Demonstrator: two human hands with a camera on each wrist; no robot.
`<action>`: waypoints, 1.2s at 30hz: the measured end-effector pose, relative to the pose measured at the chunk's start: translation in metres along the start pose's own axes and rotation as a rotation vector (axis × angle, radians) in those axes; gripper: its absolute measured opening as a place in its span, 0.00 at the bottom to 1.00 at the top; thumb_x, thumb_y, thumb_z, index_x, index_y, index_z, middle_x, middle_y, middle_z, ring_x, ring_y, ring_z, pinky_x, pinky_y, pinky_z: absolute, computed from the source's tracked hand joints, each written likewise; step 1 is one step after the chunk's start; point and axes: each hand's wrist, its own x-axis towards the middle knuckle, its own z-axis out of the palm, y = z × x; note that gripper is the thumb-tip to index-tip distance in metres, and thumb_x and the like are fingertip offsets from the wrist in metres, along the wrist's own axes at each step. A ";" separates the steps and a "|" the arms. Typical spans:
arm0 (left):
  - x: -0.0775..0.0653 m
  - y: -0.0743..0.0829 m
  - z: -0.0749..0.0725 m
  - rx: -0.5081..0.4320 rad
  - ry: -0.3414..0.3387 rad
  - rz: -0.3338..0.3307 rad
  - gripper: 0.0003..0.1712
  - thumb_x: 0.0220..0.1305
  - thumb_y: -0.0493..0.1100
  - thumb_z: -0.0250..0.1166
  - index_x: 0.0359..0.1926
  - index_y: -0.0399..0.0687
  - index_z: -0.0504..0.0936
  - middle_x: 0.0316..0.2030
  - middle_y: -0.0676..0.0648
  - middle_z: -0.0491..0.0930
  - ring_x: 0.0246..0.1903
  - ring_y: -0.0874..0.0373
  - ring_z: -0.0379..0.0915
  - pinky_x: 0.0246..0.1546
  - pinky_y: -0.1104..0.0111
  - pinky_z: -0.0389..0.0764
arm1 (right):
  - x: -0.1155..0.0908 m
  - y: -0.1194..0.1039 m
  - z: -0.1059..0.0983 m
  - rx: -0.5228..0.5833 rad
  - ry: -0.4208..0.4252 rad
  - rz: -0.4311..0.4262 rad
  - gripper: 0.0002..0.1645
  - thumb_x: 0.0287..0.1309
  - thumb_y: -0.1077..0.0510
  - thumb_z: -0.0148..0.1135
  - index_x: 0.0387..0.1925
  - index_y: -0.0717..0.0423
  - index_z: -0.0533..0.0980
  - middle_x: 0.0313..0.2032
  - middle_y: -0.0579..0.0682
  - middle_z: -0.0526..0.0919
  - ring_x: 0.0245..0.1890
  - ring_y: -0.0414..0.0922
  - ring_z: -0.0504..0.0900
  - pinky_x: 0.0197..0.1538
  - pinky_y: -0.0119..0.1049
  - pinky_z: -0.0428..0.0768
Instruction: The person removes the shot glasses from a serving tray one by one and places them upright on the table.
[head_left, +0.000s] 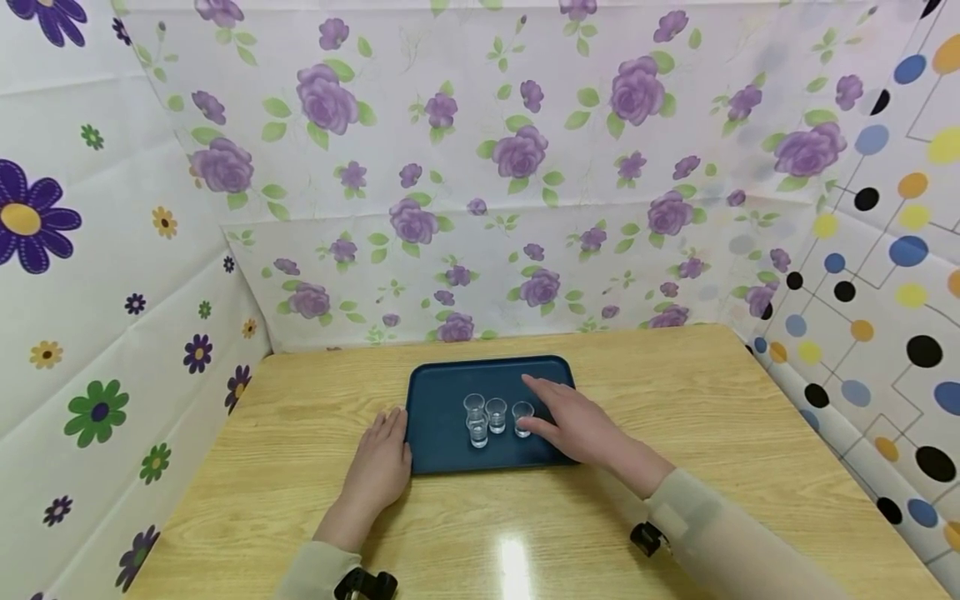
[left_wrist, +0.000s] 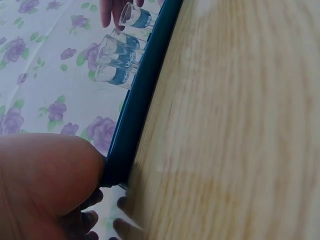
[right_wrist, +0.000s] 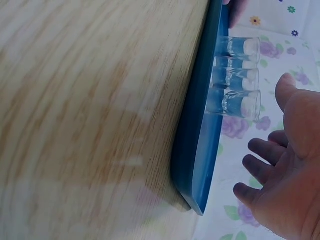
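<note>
Maybe could tip the glass (head_left: 522, 408) just left of the empty, wide-spread right grip (head_left: 577, 422) by moving too fast, or shake the tray (head_left: 438, 396) by pushing with the straight-fingered left grip (head_left: 380, 458).

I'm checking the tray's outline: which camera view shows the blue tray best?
The head view: from above, it shows the tray nearly whole, the right hand covering part of its right side. Both wrist views show it nearly edge-on, mainly the outer wall.

Wood-grain table (head_left: 465, 521) (glossy), blue tray (head_left: 438, 400) on it
</note>
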 end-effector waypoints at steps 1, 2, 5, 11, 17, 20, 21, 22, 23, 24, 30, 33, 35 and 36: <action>0.000 0.000 0.000 -0.002 0.002 0.001 0.33 0.82 0.33 0.57 0.81 0.26 0.64 0.80 0.27 0.63 0.82 0.28 0.52 0.80 0.34 0.57 | 0.000 0.000 0.000 0.004 -0.002 0.003 0.50 0.80 0.33 0.60 0.88 0.53 0.59 0.81 0.62 0.68 0.81 0.63 0.67 0.79 0.65 0.68; 0.000 0.000 0.000 -0.004 0.003 0.001 0.32 0.82 0.33 0.57 0.81 0.26 0.65 0.80 0.28 0.63 0.82 0.28 0.52 0.80 0.34 0.57 | 0.000 -0.001 0.000 0.006 -0.004 0.004 0.50 0.80 0.33 0.60 0.88 0.53 0.59 0.81 0.62 0.68 0.81 0.63 0.66 0.79 0.65 0.68; 0.000 -0.001 0.000 -0.007 0.004 0.006 0.32 0.82 0.33 0.57 0.81 0.27 0.65 0.81 0.28 0.63 0.82 0.28 0.52 0.80 0.34 0.57 | 0.000 -0.002 -0.001 0.007 -0.010 0.008 0.50 0.80 0.33 0.60 0.88 0.53 0.58 0.81 0.62 0.68 0.81 0.63 0.66 0.79 0.65 0.68; -0.001 -0.002 0.002 -0.027 0.009 -0.007 0.33 0.82 0.33 0.56 0.81 0.25 0.63 0.81 0.27 0.62 0.82 0.28 0.51 0.81 0.34 0.56 | 0.000 -0.003 -0.002 0.008 -0.010 0.004 0.49 0.80 0.34 0.60 0.88 0.53 0.59 0.81 0.62 0.68 0.80 0.63 0.67 0.78 0.65 0.69; -0.002 -0.002 0.004 -0.031 -0.001 -0.007 0.33 0.82 0.33 0.56 0.81 0.24 0.63 0.81 0.26 0.61 0.82 0.28 0.51 0.81 0.34 0.56 | -0.001 -0.003 -0.002 0.008 -0.019 0.017 0.50 0.80 0.33 0.60 0.88 0.53 0.59 0.81 0.62 0.68 0.81 0.63 0.67 0.78 0.65 0.69; -0.002 -0.002 0.004 -0.033 -0.006 -0.008 0.33 0.83 0.33 0.55 0.81 0.24 0.63 0.81 0.26 0.60 0.83 0.28 0.50 0.81 0.34 0.55 | -0.001 -0.003 -0.002 0.012 -0.016 0.017 0.50 0.80 0.33 0.60 0.88 0.53 0.58 0.81 0.61 0.68 0.80 0.62 0.67 0.78 0.65 0.70; -0.002 -0.002 0.004 -0.033 -0.007 -0.007 0.33 0.83 0.33 0.55 0.81 0.24 0.62 0.81 0.26 0.60 0.83 0.28 0.50 0.81 0.34 0.55 | -0.001 -0.003 -0.002 0.013 -0.016 0.016 0.50 0.80 0.33 0.60 0.88 0.52 0.58 0.81 0.61 0.68 0.81 0.62 0.67 0.78 0.65 0.70; -0.002 -0.002 0.004 -0.032 -0.009 -0.007 0.32 0.83 0.32 0.55 0.81 0.24 0.62 0.81 0.26 0.60 0.83 0.28 0.50 0.81 0.34 0.54 | -0.001 -0.003 -0.002 0.014 -0.017 0.016 0.50 0.80 0.33 0.60 0.88 0.52 0.58 0.81 0.61 0.68 0.81 0.62 0.67 0.78 0.64 0.70; -0.001 -0.002 0.004 -0.031 -0.012 -0.007 0.32 0.83 0.32 0.55 0.81 0.24 0.62 0.81 0.26 0.59 0.83 0.28 0.50 0.81 0.34 0.54 | -0.001 -0.003 -0.002 0.013 -0.018 0.017 0.50 0.80 0.32 0.60 0.88 0.52 0.58 0.81 0.61 0.68 0.81 0.62 0.67 0.78 0.64 0.70; -0.001 -0.002 0.004 -0.031 -0.013 -0.007 0.32 0.83 0.32 0.55 0.81 0.24 0.62 0.81 0.26 0.59 0.83 0.28 0.50 0.81 0.34 0.54 | -0.001 -0.003 -0.002 0.013 -0.021 0.018 0.50 0.80 0.32 0.60 0.89 0.51 0.58 0.81 0.61 0.68 0.81 0.62 0.67 0.78 0.64 0.69; -0.001 -0.002 0.004 -0.034 -0.022 -0.001 0.33 0.83 0.32 0.54 0.82 0.23 0.62 0.82 0.26 0.59 0.83 0.28 0.49 0.81 0.34 0.54 | 0.000 -0.003 -0.002 0.013 -0.032 0.008 0.51 0.80 0.31 0.58 0.89 0.50 0.57 0.82 0.59 0.67 0.81 0.61 0.66 0.79 0.63 0.69; -0.001 -0.002 0.003 -0.039 -0.022 0.007 0.32 0.83 0.32 0.53 0.81 0.23 0.62 0.81 0.25 0.59 0.83 0.28 0.50 0.81 0.35 0.55 | 0.001 -0.003 -0.001 0.017 -0.036 0.003 0.50 0.80 0.31 0.58 0.89 0.51 0.57 0.82 0.59 0.68 0.81 0.61 0.66 0.79 0.63 0.69; -0.002 -0.002 0.002 -0.041 -0.023 0.011 0.32 0.82 0.32 0.53 0.81 0.23 0.62 0.81 0.25 0.59 0.83 0.28 0.50 0.81 0.35 0.55 | 0.001 -0.004 0.000 0.019 -0.041 0.000 0.50 0.80 0.31 0.58 0.89 0.51 0.57 0.81 0.59 0.68 0.81 0.61 0.66 0.79 0.63 0.69; -0.002 -0.003 0.002 -0.040 -0.023 0.013 0.33 0.82 0.32 0.54 0.81 0.23 0.62 0.81 0.25 0.59 0.83 0.28 0.50 0.81 0.35 0.55 | 0.001 -0.003 0.000 0.019 -0.044 -0.001 0.50 0.80 0.31 0.58 0.89 0.52 0.57 0.81 0.59 0.68 0.81 0.61 0.66 0.79 0.63 0.69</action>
